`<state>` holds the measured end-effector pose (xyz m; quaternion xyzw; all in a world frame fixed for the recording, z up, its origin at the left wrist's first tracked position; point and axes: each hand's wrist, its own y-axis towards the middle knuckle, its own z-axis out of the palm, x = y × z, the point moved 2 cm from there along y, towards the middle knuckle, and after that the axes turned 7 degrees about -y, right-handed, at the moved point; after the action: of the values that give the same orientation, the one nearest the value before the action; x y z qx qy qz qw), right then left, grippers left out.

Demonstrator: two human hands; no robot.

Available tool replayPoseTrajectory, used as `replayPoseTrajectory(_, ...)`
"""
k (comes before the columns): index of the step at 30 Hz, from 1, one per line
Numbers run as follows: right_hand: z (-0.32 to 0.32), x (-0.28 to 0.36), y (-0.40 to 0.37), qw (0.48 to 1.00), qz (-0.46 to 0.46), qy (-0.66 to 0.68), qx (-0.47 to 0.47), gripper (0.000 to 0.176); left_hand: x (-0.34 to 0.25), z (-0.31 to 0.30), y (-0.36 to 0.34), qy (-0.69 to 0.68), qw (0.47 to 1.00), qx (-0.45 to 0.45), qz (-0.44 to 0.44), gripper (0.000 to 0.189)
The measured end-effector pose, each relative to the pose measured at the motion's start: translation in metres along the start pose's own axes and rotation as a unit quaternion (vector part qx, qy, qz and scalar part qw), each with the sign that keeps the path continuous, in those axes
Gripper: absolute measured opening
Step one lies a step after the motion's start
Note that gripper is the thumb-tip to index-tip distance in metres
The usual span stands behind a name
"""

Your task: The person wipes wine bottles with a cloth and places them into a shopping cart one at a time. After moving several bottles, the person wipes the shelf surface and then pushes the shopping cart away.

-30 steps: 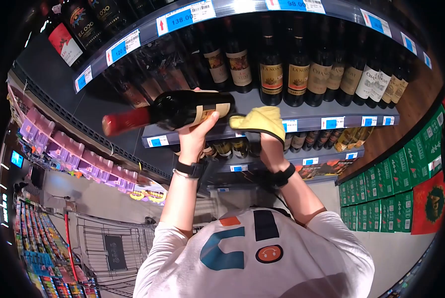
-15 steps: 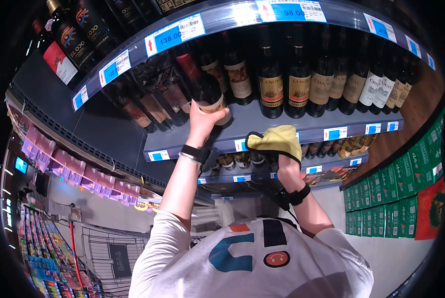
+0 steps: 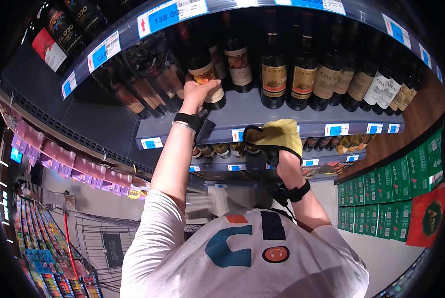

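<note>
My left hand [image 3: 198,94] is wrapped around the lower part of a dark wine bottle [image 3: 202,73] with a picture label. The bottle stands about upright on the middle shelf [image 3: 242,113], near its front edge. A yellow cloth [image 3: 279,133] with a black border covers the fingers of my right hand [image 3: 288,163], which holds it in front of the shelf edge, apart from the bottles. Right of the held bottle stands another picture-label bottle [image 3: 239,64], then a La Nonna bottle [image 3: 273,79].
Several more wine bottles [image 3: 326,82] line the shelf to the right. Dark wrapped bottles [image 3: 158,82] stand at left. The upper shelf edge [image 3: 222,6] with price tags juts out overhead. A shopping cart [image 3: 91,238] is at lower left, green boxes [image 3: 381,198] at right.
My left hand has set the wine bottle back from a tilt to nearly upright, deeper on the shelf. The cloth in my right hand has shifted only slightly.
</note>
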<state>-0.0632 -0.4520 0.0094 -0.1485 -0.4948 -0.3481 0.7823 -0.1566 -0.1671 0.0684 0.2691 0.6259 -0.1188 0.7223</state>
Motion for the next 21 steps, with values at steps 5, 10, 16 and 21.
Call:
replayPoseTrajectory(5,0.006,-0.011,0.001,1.0,0.025,0.008,0.006,0.019,0.002,0.005,-0.026,0.181,0.972,-0.129,0.079,0.052)
replayPoseTrajectory(10,0.016,-0.022,-0.01,1.0,0.026,-0.011,-0.008,0.023,0.002,-0.002,-0.081,0.21,0.974,-0.065,0.05,0.054)
replayPoseTrajectory(16,0.055,-0.02,-0.011,0.945,-0.133,-0.203,0.217,0.019,-0.017,-0.072,-0.241,0.091,0.993,-0.075,-0.002,0.042)
replayPoseTrajectory(21,0.106,-0.041,-0.043,0.951,0.051,-0.08,0.296,0.043,0.014,-0.202,-0.422,0.187,0.887,-0.421,-0.011,0.022)
